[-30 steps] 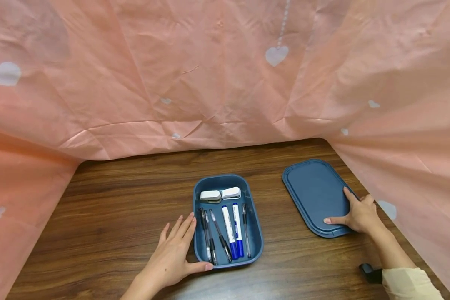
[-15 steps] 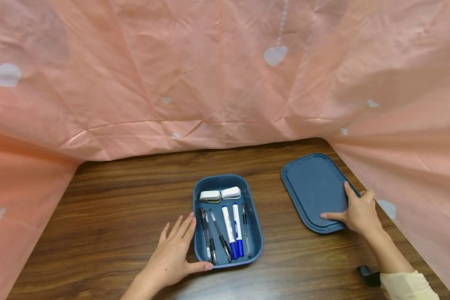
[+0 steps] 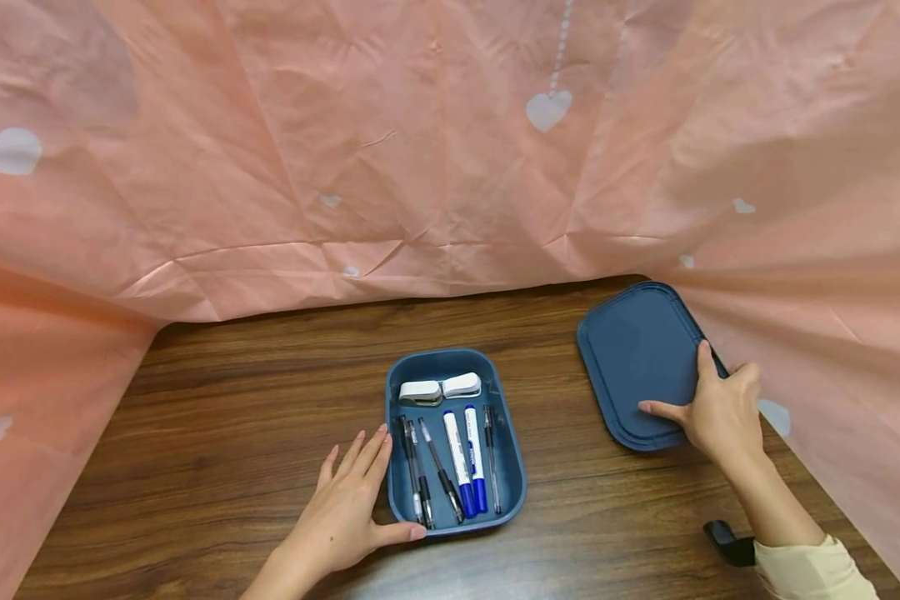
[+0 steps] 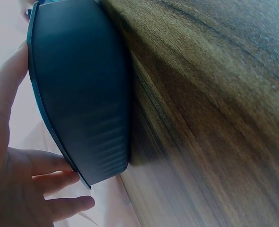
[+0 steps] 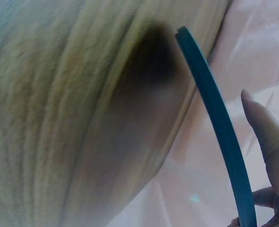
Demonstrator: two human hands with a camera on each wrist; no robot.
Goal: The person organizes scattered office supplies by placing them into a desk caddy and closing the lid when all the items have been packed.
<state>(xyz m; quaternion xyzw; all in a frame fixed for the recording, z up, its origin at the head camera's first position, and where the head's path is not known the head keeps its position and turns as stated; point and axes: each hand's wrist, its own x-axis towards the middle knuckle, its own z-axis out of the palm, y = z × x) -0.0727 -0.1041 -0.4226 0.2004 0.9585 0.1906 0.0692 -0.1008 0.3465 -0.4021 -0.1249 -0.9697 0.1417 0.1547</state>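
An open blue box [image 3: 512, 454] stands on the table in the head view. Inside are two white staplers [image 3: 420, 392], two white markers [image 3: 456, 458] with blue caps, and several black-and-clear pens [image 3: 441, 471]. My left hand [image 3: 342, 508] rests against the box, its straight fingers along the left rim and the thumb at the near corner. Over at the right, my right hand [image 3: 723, 417] grips a matching blue lid [image 3: 637, 358] by its right edge, thumb and index finger on top. Seen edge-on in the right wrist view, the lid [image 5: 220, 123] hangs above the table, a shadow beneath.
A pink curtain [image 3: 442, 167] with pale hearts surrounds the brown wooden table [image 3: 255, 400] at the back and both sides. The lid's far right edge is close to the curtain. A black curved piece [image 3: 729, 543] sticks out beside the right sleeve.
The right hand has raised the lid and moved it away toward the back, its outline tilting. The left hand and the box have stayed in place.
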